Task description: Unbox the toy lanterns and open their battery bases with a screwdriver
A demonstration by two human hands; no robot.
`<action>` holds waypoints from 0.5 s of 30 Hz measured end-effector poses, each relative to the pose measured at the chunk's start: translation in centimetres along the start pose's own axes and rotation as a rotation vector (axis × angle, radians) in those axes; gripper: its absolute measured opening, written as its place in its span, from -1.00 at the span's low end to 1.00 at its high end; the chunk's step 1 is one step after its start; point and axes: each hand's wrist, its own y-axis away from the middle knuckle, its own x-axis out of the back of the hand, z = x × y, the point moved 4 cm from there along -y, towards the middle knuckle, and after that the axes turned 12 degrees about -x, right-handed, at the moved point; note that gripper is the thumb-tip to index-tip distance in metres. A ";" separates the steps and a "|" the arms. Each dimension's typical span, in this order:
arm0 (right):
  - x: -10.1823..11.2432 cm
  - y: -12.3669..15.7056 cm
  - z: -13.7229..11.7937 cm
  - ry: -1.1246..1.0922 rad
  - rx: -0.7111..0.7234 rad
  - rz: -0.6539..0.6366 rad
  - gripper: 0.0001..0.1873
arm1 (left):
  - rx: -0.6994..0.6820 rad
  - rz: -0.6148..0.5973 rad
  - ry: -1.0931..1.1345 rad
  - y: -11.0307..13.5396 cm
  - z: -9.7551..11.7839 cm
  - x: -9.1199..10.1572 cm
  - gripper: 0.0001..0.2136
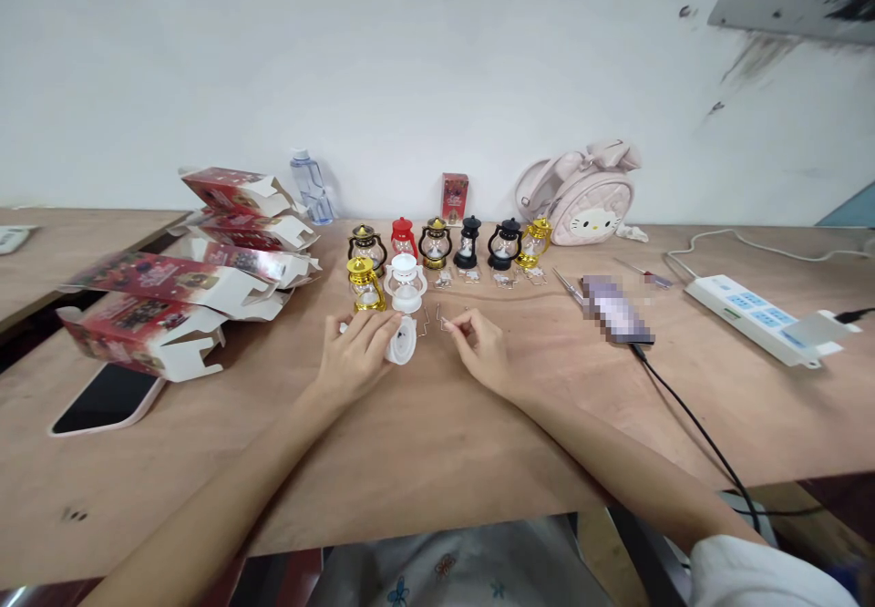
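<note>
My left hand is closed around a small white toy lantern lying on its side on the wooden table. My right hand pinches a thin wire handle just right of that lantern. Right behind my hands stand a gold lantern and a white lantern. Farther back is a row of several small lanterns in gold, red and black, with small wire parts lying in front of them.
Opened red-and-white cartons are stacked at the left, with a phone face down beside them. A water bottle, a small red box and a pink bag stand by the wall. A power strip, a cable and a screwdriver lie on the right.
</note>
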 end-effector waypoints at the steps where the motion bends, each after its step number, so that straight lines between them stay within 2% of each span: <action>1: 0.0 -0.5 0.7 0.071 -0.045 0.001 -0.81 | 0.003 0.014 0.002 0.0 -0.1 0.1 -0.81; 4: -0.2 -1.5 2.1 0.288 -0.120 -0.010 -0.84 | -0.021 0.031 0.030 -0.4 0.3 0.2 -0.82; 8: -0.5 -1.8 2.5 0.462 -0.128 -0.058 -0.91 | -0.031 0.021 0.058 -0.9 1.2 0.4 -0.81; 11: -0.4 -1.5 1.7 0.397 -0.069 -0.046 -0.91 | -0.032 0.011 0.073 -1.0 1.5 0.4 -0.80; 15: 0.2 0.0 -1.0 0.085 0.134 0.019 -0.91 | -0.043 0.000 0.076 -1.0 1.7 0.4 -0.80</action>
